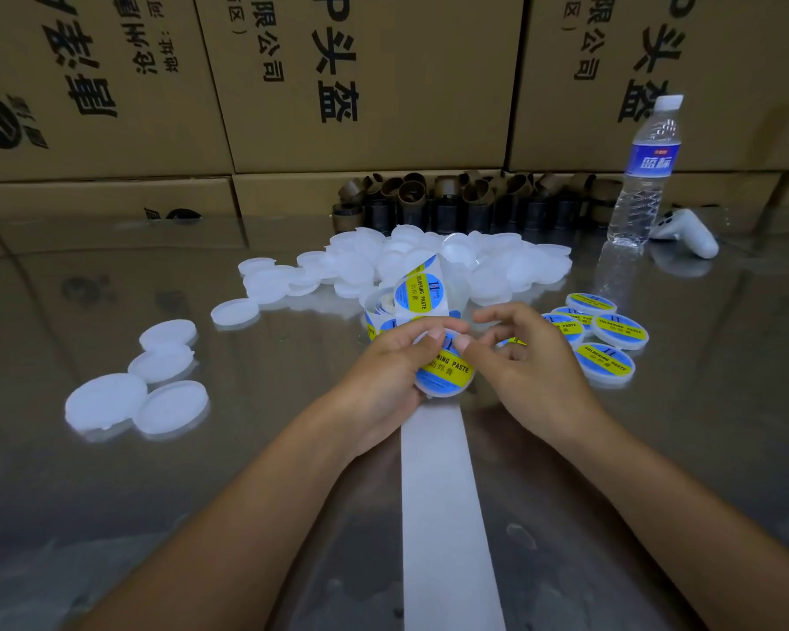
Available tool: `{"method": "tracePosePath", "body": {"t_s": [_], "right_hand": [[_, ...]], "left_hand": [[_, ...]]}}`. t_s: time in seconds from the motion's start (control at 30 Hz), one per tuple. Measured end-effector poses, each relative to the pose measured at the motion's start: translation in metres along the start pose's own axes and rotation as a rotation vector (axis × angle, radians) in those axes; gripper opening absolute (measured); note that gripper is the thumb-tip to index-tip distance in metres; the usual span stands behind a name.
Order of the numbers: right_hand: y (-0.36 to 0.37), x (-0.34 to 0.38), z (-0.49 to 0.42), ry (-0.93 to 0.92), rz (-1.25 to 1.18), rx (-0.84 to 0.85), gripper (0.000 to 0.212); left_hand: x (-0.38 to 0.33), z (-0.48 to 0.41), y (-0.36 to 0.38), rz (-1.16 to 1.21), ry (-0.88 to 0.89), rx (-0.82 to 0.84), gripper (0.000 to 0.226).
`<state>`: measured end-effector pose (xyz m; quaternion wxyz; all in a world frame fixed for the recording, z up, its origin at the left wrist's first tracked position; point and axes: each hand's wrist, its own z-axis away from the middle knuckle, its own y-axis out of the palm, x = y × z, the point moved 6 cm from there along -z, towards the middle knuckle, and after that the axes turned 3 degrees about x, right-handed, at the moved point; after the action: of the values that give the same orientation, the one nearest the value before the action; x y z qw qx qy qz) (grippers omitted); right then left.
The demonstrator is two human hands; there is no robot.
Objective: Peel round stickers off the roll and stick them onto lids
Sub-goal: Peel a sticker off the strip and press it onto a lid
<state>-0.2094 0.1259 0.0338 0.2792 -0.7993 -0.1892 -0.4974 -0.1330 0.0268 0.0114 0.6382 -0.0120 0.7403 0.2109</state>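
Translucent lid [445, 393], blue-and-yellow sticker [447, 367] on its face: being held mid-worktop [269, 448], over the white backing strip [443, 516] trailing to the near edge. Left hand [392, 357] is gripping the lid's rim. Right hand [529, 352] is pressing its thumb on the sticker, other fingers loosely curled, holding nothing. Sticker roll [413, 296] is standing just behind; plain lids [429, 261] are lying heaped toward the far edge.
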Motion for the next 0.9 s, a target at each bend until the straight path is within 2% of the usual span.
{"method": "tracePosePath", "body": {"t_s": [0.07,0.13,0.33,0.57,0.7,0.9], "right_hand": [[0.003,-0.001,0.0,0.029,0.037,0.066,0.005],[0.004,-0.002,0.0,0.029,0.077,0.091,0.014],[-0.002,0.001,0.0,0.022,0.066,0.001,0.014],[0.001,0.004,0.004,0.025,0.048,0.028,0.017],[-0.004,0.005,0.002,0.027,0.012,-0.029,0.015],[0.0,0.007,0.004,0.002,-0.013,0.031,0.013]], "left_hand": [[0.0,0.0,0.001,-0.013,0.007,0.011,0.024],[0.001,0.001,0.002,-0.048,0.0,0.017,0.023],[0.002,0.004,0.001,-0.211,0.021,-0.01,0.017],[-0.004,0.004,-0.002,-0.2,0.081,-0.063,0.029],[-0.001,0.003,-0.002,-0.252,0.082,-0.05,0.029],[-0.009,0.004,-0.005,-0.236,0.155,-0.115,0.024]]}}
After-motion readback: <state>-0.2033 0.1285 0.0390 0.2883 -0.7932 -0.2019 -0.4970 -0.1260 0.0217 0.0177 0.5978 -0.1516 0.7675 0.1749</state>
